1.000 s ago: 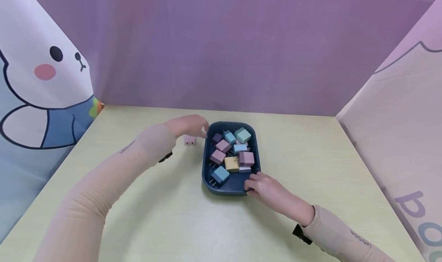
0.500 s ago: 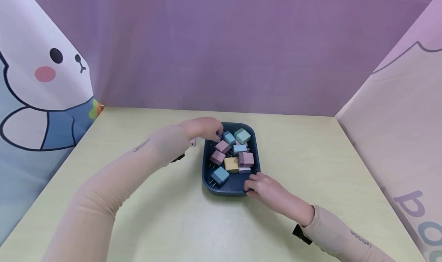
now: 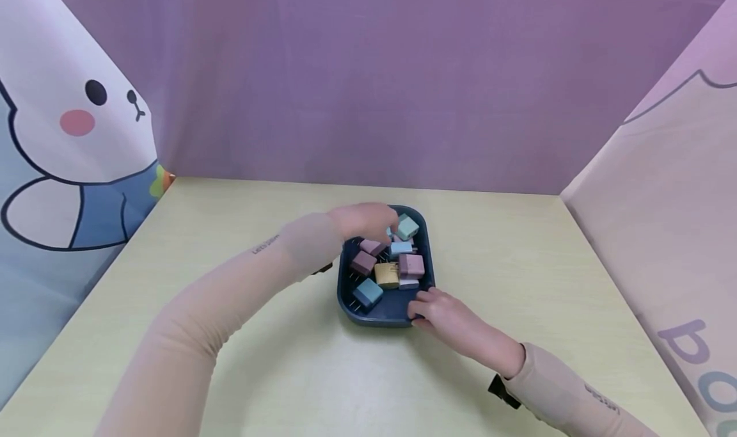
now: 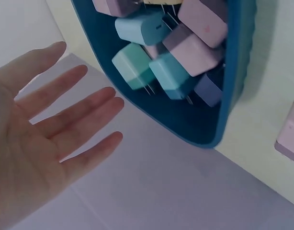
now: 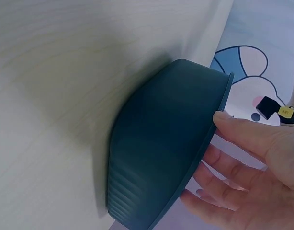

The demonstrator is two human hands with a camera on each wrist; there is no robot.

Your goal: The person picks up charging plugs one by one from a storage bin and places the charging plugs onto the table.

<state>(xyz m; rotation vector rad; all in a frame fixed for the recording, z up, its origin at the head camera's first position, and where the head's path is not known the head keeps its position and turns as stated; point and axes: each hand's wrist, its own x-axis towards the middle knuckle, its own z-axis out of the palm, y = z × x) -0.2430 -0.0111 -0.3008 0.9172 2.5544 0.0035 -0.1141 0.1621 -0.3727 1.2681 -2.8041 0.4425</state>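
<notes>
A dark blue tray (image 3: 391, 315) holds several plug-in phone chargers in pastel colours. My left hand (image 3: 365, 221) is over the tray's far left part, its fingers spread and relaxed with nothing in them in the left wrist view. Closest to it are a mint green charger (image 4: 132, 65) and a light blue charger (image 4: 173, 76). A dark purple charger (image 4: 211, 86) lies beside them, covered by the hand in the head view. My right hand (image 3: 446, 315) grips the tray's near right rim, thumb outside and fingers inside in the right wrist view.
A pink charger (image 4: 289, 134) lies on the table left of the tray, hidden behind my left arm in the head view. The light wooden table (image 3: 489, 245) meets a purple curtain (image 3: 391, 85) at the back. Printed cloths hang at both sides.
My left hand has moved right, from beside the tray's left rim to over the chargers at its far end. The right hand and the tray have stayed still.
</notes>
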